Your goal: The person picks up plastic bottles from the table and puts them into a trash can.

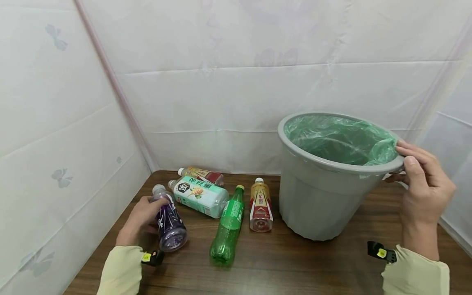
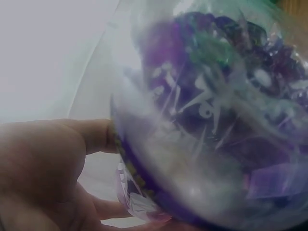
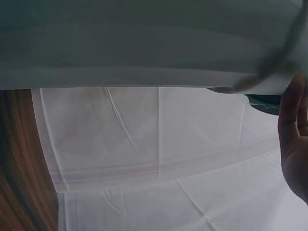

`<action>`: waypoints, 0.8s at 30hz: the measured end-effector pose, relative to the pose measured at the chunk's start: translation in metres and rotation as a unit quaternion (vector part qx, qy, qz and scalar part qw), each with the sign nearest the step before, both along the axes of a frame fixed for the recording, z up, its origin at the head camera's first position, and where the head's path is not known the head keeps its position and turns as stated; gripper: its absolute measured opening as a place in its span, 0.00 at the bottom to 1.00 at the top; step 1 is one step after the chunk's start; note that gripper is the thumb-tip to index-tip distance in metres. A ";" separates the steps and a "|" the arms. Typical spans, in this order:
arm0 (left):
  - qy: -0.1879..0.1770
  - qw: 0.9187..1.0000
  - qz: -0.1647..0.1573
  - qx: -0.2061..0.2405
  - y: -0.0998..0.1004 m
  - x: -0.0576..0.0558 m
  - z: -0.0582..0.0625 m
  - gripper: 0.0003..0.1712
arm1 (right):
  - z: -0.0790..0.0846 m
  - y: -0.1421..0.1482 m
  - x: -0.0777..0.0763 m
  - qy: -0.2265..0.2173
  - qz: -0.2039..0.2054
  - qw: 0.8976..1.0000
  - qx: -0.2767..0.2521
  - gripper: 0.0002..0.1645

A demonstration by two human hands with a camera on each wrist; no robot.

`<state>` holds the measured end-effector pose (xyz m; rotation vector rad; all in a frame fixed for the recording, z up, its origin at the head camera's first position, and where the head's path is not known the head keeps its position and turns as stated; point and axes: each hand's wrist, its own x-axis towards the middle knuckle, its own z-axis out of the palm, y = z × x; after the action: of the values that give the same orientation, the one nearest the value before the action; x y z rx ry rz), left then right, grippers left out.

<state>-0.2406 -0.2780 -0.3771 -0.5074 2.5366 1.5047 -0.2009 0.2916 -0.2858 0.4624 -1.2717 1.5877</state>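
Purple-labelled bottle (image 1: 171,223) occupies left hand (image 1: 143,214) (red-gold bottle (image 1: 260,205) reads 东鹏).

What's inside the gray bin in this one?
A green plastic liner covers the visible inner walls of the gray bin. The bottom is hidden by the bin's near side, so whether anything lies there can't be told.

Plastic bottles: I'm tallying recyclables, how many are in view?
5: purple bottle in the left hand; mint-labelled bottle beside it; red-labelled bottle behind that; green bottle, centre; second red-labelled bottle beside the bin. The bin may hide more.
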 end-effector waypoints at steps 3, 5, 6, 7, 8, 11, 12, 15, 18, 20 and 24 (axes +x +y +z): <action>0.010 1.000 0.009 0.018 -0.001 0.001 0.005 0.50 | -0.001 0.002 -0.002 0.017 0.040 0.999 -0.016 0.16; 0.017 0.999 0.010 0.032 -0.002 0.001 0.009 0.50 | -0.002 0.002 -0.002 0.022 0.050 0.998 -0.018 0.16; 0.021 0.999 0.010 0.041 -0.002 0.001 0.011 0.50 | -0.002 0.002 -0.002 0.021 0.048 0.999 -0.014 0.17; 0.027 0.998 0.009 0.048 -0.001 0.002 0.014 0.50 | -0.002 0.002 -0.002 0.020 0.045 0.999 -0.012 0.17; 0.033 0.998 0.009 0.052 -0.001 0.002 0.016 0.51 | -0.002 0.002 -0.002 0.019 0.043 0.999 -0.011 0.17; 0.055 0.997 0.009 0.054 0.001 0.002 0.022 0.50 | -0.002 0.001 -0.001 0.016 0.030 0.999 -0.004 0.17; 0.063 0.997 0.011 0.053 0.002 0.002 0.024 0.50 | -0.001 0.000 -0.001 0.017 0.031 0.999 -0.007 0.17; 0.088 0.995 0.011 0.041 0.003 0.001 0.030 0.50 | 0.001 -0.004 0.000 0.020 0.027 0.999 -0.007 0.18; 0.112 0.993 0.011 0.039 0.006 0.001 0.036 0.49 | 0.001 -0.006 0.001 0.025 0.026 0.999 -0.011 0.18; 0.125 0.991 0.011 0.036 0.009 0.003 0.041 0.49 | 0.001 -0.005 0.000 0.026 0.027 0.999 -0.013 0.17; 0.144 0.989 0.009 0.026 0.015 0.006 0.046 0.48 | 0.000 -0.004 -0.001 0.024 0.030 0.999 -0.016 0.16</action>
<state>-0.2343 -0.2626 -0.3307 -0.3262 2.6978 1.7616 -0.2022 0.2875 -0.2860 0.5194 -1.2058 1.6352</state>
